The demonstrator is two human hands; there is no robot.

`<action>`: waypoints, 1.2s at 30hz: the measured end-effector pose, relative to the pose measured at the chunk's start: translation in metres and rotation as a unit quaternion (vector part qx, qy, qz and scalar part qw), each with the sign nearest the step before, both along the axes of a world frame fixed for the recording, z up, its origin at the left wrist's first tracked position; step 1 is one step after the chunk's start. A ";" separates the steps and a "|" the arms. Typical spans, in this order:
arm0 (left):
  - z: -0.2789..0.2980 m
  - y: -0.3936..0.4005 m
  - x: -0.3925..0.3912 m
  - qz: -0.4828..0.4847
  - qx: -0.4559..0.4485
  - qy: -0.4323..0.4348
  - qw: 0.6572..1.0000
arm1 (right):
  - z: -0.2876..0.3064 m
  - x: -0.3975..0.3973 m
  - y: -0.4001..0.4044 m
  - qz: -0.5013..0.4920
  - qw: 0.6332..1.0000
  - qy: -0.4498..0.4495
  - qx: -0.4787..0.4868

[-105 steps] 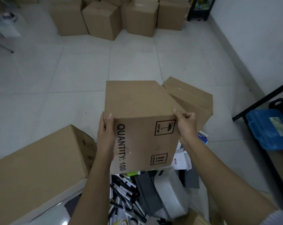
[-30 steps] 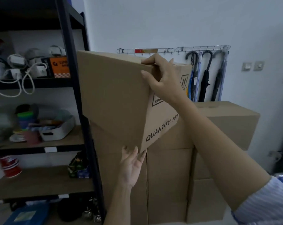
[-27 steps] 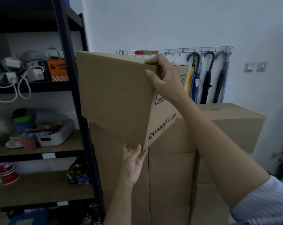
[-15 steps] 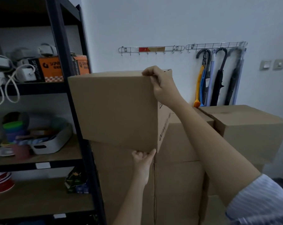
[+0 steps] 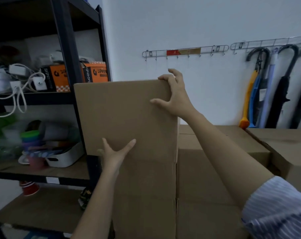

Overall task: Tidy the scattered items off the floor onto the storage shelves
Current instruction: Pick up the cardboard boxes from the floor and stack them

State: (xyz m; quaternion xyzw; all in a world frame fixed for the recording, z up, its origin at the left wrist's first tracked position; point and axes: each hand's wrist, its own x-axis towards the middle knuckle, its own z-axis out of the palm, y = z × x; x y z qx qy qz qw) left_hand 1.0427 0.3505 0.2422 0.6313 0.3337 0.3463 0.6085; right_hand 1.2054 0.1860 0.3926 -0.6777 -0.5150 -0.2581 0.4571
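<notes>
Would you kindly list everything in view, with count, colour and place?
top box: one, brown, atop the box stack
box stack: several, brown, against the wall
shelf unit: one, black, left
orange cartons: two, upper shelf
white tub: one, middle shelf
hook rails: two, metal, wall
umbrellas: several, black, blue, yellow, hanging right
left hand: flat on the top box's front
right hand: on its top right corner
</notes>
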 end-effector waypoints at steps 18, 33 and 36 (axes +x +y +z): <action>0.022 0.042 0.070 0.048 0.117 0.198 0.972 | -0.131 0.096 0.034 0.112 0.954 0.274 0.052; 0.011 0.059 0.068 -0.078 0.165 0.231 0.956 | -0.188 0.073 0.050 0.108 0.932 0.332 0.094; 0.003 0.060 0.078 -0.065 0.197 0.212 0.955 | -0.191 0.069 0.056 0.087 0.944 0.307 0.084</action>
